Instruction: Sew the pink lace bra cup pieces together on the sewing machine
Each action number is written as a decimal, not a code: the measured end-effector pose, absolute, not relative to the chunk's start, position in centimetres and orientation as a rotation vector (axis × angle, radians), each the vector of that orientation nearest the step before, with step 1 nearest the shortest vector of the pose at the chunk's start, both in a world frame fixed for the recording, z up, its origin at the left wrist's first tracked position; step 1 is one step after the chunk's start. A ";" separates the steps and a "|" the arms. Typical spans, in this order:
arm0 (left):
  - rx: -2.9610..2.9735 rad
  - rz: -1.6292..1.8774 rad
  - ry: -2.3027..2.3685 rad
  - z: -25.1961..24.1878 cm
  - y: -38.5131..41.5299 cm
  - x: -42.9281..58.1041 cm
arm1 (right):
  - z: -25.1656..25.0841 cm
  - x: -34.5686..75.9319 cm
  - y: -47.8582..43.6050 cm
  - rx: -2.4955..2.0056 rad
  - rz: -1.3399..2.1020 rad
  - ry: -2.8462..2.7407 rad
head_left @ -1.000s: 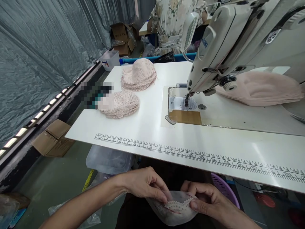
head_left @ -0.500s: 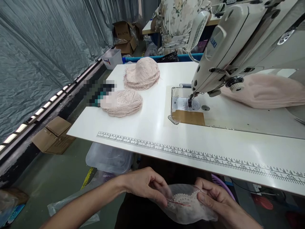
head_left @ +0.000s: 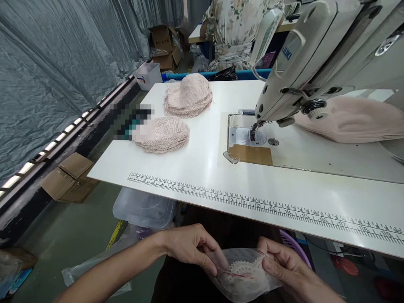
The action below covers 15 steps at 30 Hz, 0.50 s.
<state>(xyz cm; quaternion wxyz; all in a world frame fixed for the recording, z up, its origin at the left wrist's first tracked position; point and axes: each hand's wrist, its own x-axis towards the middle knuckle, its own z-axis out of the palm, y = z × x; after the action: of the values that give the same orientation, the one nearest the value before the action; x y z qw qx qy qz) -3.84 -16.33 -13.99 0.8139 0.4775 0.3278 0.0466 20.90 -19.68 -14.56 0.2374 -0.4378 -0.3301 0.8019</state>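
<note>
Low in the head view, over my lap, is a sheer lace fabric piece (head_left: 249, 275), pale with a patterned band and a red thread-like line across it. My left hand (head_left: 202, 254) grips its left edge, with the thumb in front and some fingers showing through the see-through cloth. At the opposite edge, my right hand (head_left: 282, 265) pinches the cloth between thumb and curled fingers. The piece is stretched between both hands, below the front edge of the white table (head_left: 176, 176).
A sewing machine (head_left: 290, 71) stands on the right, with pale pink fabric pieces (head_left: 350, 120) beyond its needle. Two stacks of pink lace pieces, a rear stack (head_left: 188, 96) and a nearer stack (head_left: 166, 135), lie at the left. Another person (head_left: 233, 29) is behind the table.
The fabric piece has tilted and dipped slightly, its right side drawing a little left. My left hand has shifted slightly; both hands keep their hold.
</note>
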 end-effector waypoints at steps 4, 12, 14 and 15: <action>1.051 0.086 0.651 -13.7 -16.1 -4.1 | -14.6 21.3 -19.7 -1.221 2.194 -0.944; 1.027 0.086 0.721 -14.0 -16.2 -4.9 | -15.2 21.9 -19.6 -1.318 2.136 -0.999; 1.009 0.090 0.718 -13.9 -16.3 -4.9 | -15.2 22.0 -19.6 -1.342 2.133 -1.024; 1.002 0.090 0.720 -13.9 -16.2 -5.0 | -15.2 22.0 -19.5 -1.346 2.134 -1.024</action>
<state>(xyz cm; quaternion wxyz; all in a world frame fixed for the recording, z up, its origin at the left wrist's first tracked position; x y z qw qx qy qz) -4.95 -16.25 -13.91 0.8147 0.4697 0.3375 0.0422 21.99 -19.55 -15.25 0.2080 -0.4835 -0.3679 0.7665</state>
